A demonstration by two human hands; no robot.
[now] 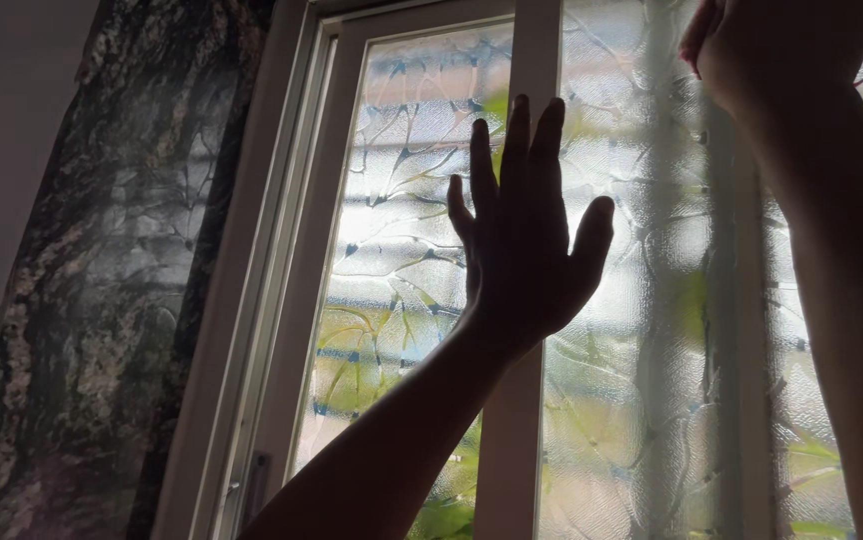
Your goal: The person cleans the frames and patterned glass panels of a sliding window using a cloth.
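My left hand (526,235) lies flat with its fingers spread against the window, over the white vertical frame bar (536,50) between two panes. The panes carry a textured, leaf-patterned film (391,250) that lets light through. My right hand (766,45) is raised at the top right, pressed against the right pane (651,300); its fingers run out of view at the upper edge. Neither hand visibly holds anything.
A dark patterned curtain (111,300) hangs at the left beside the white window frame (281,250). A plain wall (1,120) shows at the far left. A small latch (256,480) sits low on the left frame.
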